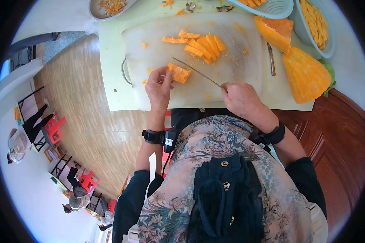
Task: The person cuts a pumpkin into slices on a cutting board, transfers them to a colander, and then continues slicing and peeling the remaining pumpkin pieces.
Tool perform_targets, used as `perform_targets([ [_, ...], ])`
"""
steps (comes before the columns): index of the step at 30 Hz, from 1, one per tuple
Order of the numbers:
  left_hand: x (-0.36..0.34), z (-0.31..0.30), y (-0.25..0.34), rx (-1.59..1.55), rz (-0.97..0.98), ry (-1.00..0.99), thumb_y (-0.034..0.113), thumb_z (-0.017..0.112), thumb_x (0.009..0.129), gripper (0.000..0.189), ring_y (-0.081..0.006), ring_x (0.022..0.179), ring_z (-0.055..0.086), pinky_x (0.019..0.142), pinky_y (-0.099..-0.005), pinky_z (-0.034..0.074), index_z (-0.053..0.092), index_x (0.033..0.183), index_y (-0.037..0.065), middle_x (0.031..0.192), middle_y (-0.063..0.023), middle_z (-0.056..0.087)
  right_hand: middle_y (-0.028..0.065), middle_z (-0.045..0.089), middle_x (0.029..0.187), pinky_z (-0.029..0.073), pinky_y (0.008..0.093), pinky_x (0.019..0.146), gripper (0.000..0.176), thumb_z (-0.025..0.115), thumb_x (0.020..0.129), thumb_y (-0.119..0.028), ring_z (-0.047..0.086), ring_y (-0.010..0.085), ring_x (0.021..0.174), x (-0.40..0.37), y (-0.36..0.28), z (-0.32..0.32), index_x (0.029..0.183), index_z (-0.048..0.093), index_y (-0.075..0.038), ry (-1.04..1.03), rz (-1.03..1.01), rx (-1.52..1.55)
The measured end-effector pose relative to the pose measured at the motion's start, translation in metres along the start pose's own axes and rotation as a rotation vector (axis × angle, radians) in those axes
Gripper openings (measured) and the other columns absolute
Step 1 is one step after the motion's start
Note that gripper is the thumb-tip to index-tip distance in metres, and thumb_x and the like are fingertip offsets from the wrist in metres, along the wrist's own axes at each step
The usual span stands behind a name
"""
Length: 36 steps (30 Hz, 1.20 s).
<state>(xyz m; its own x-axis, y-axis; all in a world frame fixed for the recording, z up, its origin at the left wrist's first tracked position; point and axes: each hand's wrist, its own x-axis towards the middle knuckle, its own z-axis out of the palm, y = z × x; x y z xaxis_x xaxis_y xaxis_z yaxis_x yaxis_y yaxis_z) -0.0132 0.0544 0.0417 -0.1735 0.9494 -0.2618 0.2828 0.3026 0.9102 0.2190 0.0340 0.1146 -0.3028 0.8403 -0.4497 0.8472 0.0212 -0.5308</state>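
My left hand [158, 88] grips a block of orange pumpkin [180, 74] between thumb and fingers, low on the white cutting board [241, 67]. The handle of a kitchen knife [198, 73] is wrapped in my right hand [243, 99]. Its thin blade slants up to the left, right at the block's right end, with the tip beyond the block's upper edge. Just above the blade lies a fanned group of pumpkin slices [205, 46]. Thin trimmed strips [175, 40] rest to their left.
Two large pumpkin pieces, one cut wedge [276, 31] and one bigger piece [306, 75], sit right of the board. Between board and pieces lies a small wooden-handled knife [272, 62]. Blue baskets [330, 38] hold cut pumpkin; a metal bowl [94, 12] holds scraps. People sit far left.
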Motion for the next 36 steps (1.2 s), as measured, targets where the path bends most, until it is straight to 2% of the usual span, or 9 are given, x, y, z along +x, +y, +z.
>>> perform_targets([
  [5, -0.003, -0.001, -0.011, 0.154, 0.097, 0.036, 0.006, 0.067, 0.078, 0.024, -0.0108, 0.062, 0.056, 0.054, -0.0220, 0.047, 0.060, 0.100, -0.001, 0.079, -0.0055, 0.057, 0.0229, 0.059, 0.063, 0.048, 0.0471, 0.063, 0.021, 0.048, 0.078, -0.015, 0.060, 0.0389, 0.063, 0.001, -0.003, 0.001, 0.077, 0.060, 0.002, -0.018, -0.003, -0.004],
  [11, -0.008, 0.003, -0.006, -0.026, 0.068, -0.001, 0.003, 0.071, 0.072, 0.029, -0.0118, 0.069, 0.055, 0.059, -0.0240, 0.048, 0.059, 0.099, 0.001, 0.082, -0.0071, 0.054, 0.0224, 0.059, 0.064, 0.048, 0.0471, 0.063, 0.020, 0.049, 0.079, -0.016, 0.060, 0.0388, 0.064, 0.002, -0.004, 0.002, 0.077, 0.060, 0.001, -0.003, 0.014, -0.003],
  [13, -0.014, 0.003, 0.017, 0.204, 0.286, 0.123, 0.000, 0.070, 0.074, 0.030, -0.0124, 0.070, 0.056, 0.059, -0.0228, 0.049, 0.058, 0.101, 0.001, 0.086, -0.0059, 0.057, 0.0223, 0.059, 0.065, 0.049, 0.0473, 0.062, 0.020, 0.050, 0.079, -0.017, 0.060, 0.0389, 0.064, 0.001, -0.006, -0.001, 0.078, 0.060, 0.000, 0.008, 0.027, 0.006],
  [14, -0.014, 0.004, 0.016, 0.202, 0.285, 0.122, 0.000, 0.070, 0.074, 0.030, -0.0124, 0.070, 0.056, 0.059, -0.0228, 0.049, 0.058, 0.101, 0.001, 0.086, -0.0059, 0.057, 0.0223, 0.059, 0.065, 0.049, 0.0473, 0.062, 0.020, 0.050, 0.079, -0.017, 0.060, 0.0389, 0.064, 0.001, -0.007, -0.003, 0.078, 0.060, 0.000, 0.008, 0.028, 0.004],
  [16, -0.015, 0.007, 0.012, 0.434, 0.620, 0.185, -0.002, 0.071, 0.070, 0.030, -0.0186, 0.071, 0.057, 0.061, -0.0266, 0.050, 0.058, 0.097, 0.002, 0.086, -0.0091, 0.057, 0.0222, 0.059, 0.065, 0.048, 0.0477, 0.061, 0.020, 0.051, 0.080, -0.017, 0.060, 0.0387, 0.064, 0.001, -0.010, -0.005, 0.078, 0.060, 0.000, 0.025, 0.026, 0.011],
  [17, -0.017, 0.007, 0.010, 0.435, 0.619, 0.187, -0.002, 0.071, 0.070, 0.030, -0.0186, 0.071, 0.057, 0.061, -0.0266, 0.050, 0.058, 0.097, 0.002, 0.086, -0.0091, 0.057, 0.0222, 0.059, 0.065, 0.048, 0.0477, 0.061, 0.020, 0.051, 0.080, -0.017, 0.060, 0.0387, 0.064, 0.000, -0.011, -0.004, 0.078, 0.060, 0.000, 0.024, 0.024, 0.010],
  [19, -0.019, 0.010, 0.006, 0.499, 0.712, 0.157, 0.001, 0.072, 0.068, 0.032, -0.0271, 0.078, 0.056, 0.064, -0.0333, 0.048, 0.057, 0.096, 0.003, 0.088, -0.0114, 0.057, 0.0221, 0.058, 0.063, 0.048, 0.0479, 0.060, 0.020, 0.052, 0.080, -0.018, 0.060, 0.0388, 0.063, -0.002, -0.012, -0.003, 0.078, 0.060, 0.000, 0.036, -0.047, -0.004],
  [32, -0.022, 0.011, 0.015, 0.572, 0.758, 0.095, -0.003, 0.070, 0.064, 0.030, -0.0281, 0.076, 0.055, 0.063, -0.0348, 0.047, 0.057, 0.090, 0.003, 0.086, -0.0104, 0.055, 0.0211, 0.059, 0.062, 0.050, 0.0451, 0.058, 0.017, 0.054, 0.078, -0.016, 0.061, 0.0377, 0.060, -0.024, -0.017, -0.011, 0.078, 0.057, 0.001, -0.036, -0.045, -0.090],
  [36, -0.023, 0.013, 0.017, 0.573, 0.776, 0.084, -0.004, 0.069, 0.063, 0.030, -0.0291, 0.076, 0.055, 0.064, -0.0351, 0.047, 0.056, 0.089, 0.002, 0.085, -0.0116, 0.055, 0.0183, 0.060, 0.066, 0.048, 0.0443, 0.059, 0.015, 0.053, 0.079, -0.014, 0.061, 0.0353, 0.062, -0.027, -0.017, -0.010, 0.087, 0.060, -0.002, -0.068, -0.013, -0.110],
])
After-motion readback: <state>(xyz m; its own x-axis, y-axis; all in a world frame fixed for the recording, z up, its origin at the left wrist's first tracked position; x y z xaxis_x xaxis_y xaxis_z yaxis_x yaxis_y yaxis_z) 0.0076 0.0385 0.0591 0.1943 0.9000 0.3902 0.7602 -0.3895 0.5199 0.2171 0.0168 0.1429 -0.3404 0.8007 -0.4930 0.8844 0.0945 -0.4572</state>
